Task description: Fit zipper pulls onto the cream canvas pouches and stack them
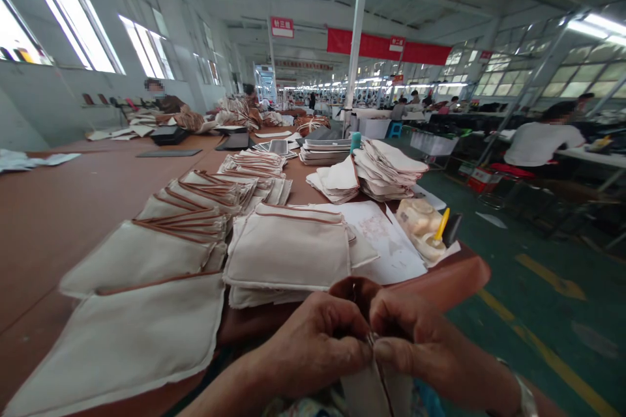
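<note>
At the table's near edge, my left hand (317,339) pinches a whitish fabric piece (359,394) between thumb and fingers. My right hand (425,342) grips the same piece right beside it, the two thumbs nearly touching over its dark seam. A brown leather part (357,292) shows just beyond my fingertips; how it joins the piece is hidden. Straight ahead of my hands lies a stack of off-white pouch pieces (288,251) with brown edging. More such pieces (147,326) fan out in an overlapping row to the left.
White paper (391,244) lies to the right, by a glue-smeared container (433,247) with a yellow-handled tool (443,225). Piled off-white panels (388,169) and grey-black stacks (325,151) stand farther back on the brown table (112,182). A seated person (538,140) works at right.
</note>
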Demonstrator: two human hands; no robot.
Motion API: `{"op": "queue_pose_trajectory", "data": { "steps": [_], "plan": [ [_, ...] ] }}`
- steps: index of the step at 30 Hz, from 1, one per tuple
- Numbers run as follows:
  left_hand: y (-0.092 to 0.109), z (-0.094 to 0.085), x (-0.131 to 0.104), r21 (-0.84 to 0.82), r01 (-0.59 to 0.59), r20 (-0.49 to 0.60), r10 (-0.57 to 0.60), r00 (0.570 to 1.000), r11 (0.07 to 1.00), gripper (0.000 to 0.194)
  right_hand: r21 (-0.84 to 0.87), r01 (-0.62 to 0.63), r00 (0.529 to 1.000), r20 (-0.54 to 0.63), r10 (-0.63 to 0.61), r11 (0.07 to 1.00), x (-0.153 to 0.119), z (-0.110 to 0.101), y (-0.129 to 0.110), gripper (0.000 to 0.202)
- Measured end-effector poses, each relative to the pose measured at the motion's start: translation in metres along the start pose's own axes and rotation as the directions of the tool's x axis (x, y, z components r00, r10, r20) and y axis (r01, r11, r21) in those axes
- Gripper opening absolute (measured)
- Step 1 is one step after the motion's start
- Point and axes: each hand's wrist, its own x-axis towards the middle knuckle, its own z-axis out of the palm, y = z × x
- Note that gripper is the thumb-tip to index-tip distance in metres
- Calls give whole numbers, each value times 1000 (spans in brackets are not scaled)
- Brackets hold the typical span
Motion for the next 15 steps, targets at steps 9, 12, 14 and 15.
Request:
{"op": "queue_pose_trajectory", "data": {
  "steps": [9, 12, 14, 15],
  "plan": [
    [-14, -7, 26, -5, -16, -74, 15, 997, 1000, 30, -116, -21, 990, -141, 5, 993, 12, -1, 35, 25],
    [-21, -6, 35, -2, 40, -124, -40, 992, 999, 22, -70, -39, 989, -144, 29, 997, 16, -4, 45, 24],
    [-22, -7, 39, 11, 78, -116, -76, 990, 997, 17, -28, -46, 991, -129, 42, 999, 19, -9, 49, 24],
    [-21, -7, 42, 30, 93, -117, -89, 989, 995, 16, -4, -46, 992, -119, 45, 999, 21, -11, 49, 24]
  ]
}}
